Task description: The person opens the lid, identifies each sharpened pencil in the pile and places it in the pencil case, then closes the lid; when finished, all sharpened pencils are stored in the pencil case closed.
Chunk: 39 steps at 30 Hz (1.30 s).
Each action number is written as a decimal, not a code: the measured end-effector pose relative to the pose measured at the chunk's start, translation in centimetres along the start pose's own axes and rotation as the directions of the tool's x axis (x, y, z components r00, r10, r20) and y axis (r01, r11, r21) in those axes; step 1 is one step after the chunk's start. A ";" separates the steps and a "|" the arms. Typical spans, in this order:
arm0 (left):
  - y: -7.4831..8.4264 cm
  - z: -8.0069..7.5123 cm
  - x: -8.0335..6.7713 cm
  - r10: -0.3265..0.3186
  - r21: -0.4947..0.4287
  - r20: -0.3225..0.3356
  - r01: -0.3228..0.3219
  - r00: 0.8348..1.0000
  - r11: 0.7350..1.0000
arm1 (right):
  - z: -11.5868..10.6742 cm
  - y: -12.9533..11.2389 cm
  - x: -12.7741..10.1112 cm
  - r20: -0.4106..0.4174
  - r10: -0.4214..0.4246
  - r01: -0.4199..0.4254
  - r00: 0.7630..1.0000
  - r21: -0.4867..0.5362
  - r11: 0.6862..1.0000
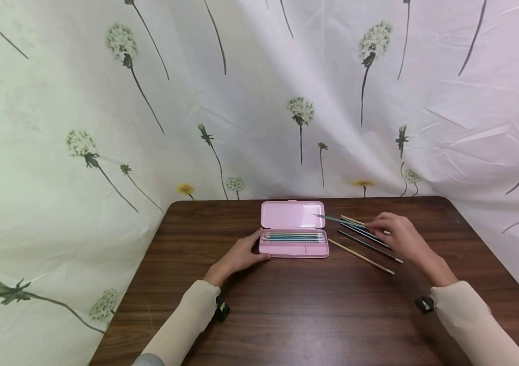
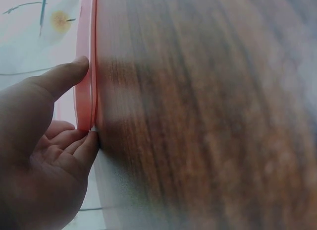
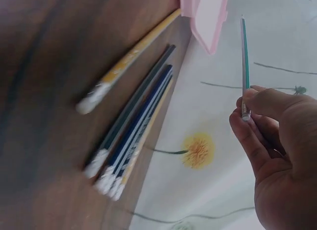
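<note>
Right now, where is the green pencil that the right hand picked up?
In the head view the green pencil is pinched in the right hand, its tip over the pink case's open lid, above the loose pencils on the table.

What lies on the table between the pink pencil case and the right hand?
In the head view, loose pencils lie between the pencil case and the right hand, which holds a teal pencil.

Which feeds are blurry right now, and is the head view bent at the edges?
Head view: sharp, evenly lit, with wide-angle bending at the edges. Left wrist view: table soft and smeared, case edge blurred beside the left hand. Right wrist view: pencils on the table blurred; teal pencil in the right hand clearer.
</note>
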State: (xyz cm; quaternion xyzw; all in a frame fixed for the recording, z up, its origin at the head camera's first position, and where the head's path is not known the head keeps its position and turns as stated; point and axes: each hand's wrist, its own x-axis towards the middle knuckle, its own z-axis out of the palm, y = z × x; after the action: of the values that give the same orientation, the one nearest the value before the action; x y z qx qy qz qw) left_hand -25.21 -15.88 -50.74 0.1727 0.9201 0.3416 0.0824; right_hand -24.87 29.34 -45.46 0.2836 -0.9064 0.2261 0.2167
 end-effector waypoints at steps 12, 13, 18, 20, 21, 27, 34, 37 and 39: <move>0.1 -0.1 0.1 0.001 0.015 0.000 -0.001 1.000 1.000 | 1.6 -0.9 4.7 0.018 -0.118 0.116 0.993 0.081 0.990; 0.2 -0.1 0.1 0.001 0.014 0.000 -0.001 1.000 1.000 | 1.7 -1.0 5.0 0.021 -0.126 0.123 0.992 0.090 0.988; 0.2 -0.1 0.1 0.001 0.010 0.004 -0.001 1.000 1.000 | 2.6 -1.4 6.0 0.029 -0.151 0.146 0.988 0.122 0.982; 0.1 -0.1 0.1 -0.001 0.008 0.008 0.001 1.000 1.000 | 3.0 -1.7 6.3 0.035 -0.148 0.142 0.988 0.134 0.981; 0.1 -0.1 0.1 -0.003 0.010 0.011 0.003 1.000 1.000 | 3.2 -1.8 6.5 0.042 -0.146 0.139 0.988 0.139 0.980; 0.2 0.0 0.1 -0.012 0.001 0.015 0.012 1.000 1.000 | 4.1 -2.7 7.0 0.102 -0.110 0.091 0.989 0.173 0.981; 0.3 -0.1 0.0 -0.012 0.004 0.018 0.012 1.000 1.000 | 5.2 -3.6 7.3 0.156 -0.115 0.082 0.981 0.201 0.976; 0.2 -0.1 0.0 -0.016 0.003 0.023 0.015 1.000 1.000 | 5.8 -3.9 7.3 0.172 -0.123 0.084 0.977 0.216 0.973; 0.2 -0.1 -0.1 -0.018 0.005 0.024 0.017 1.000 1.000 | 6.3 -3.9 7.4 0.171 -0.138 0.098 0.975 0.223 0.970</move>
State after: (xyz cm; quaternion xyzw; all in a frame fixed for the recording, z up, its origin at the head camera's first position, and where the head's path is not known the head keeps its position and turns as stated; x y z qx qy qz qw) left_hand -25.12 -15.81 -50.55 0.1689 0.9213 0.3368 0.0959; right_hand -29.66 20.03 -45.57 0.3788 -0.8745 0.2810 0.1128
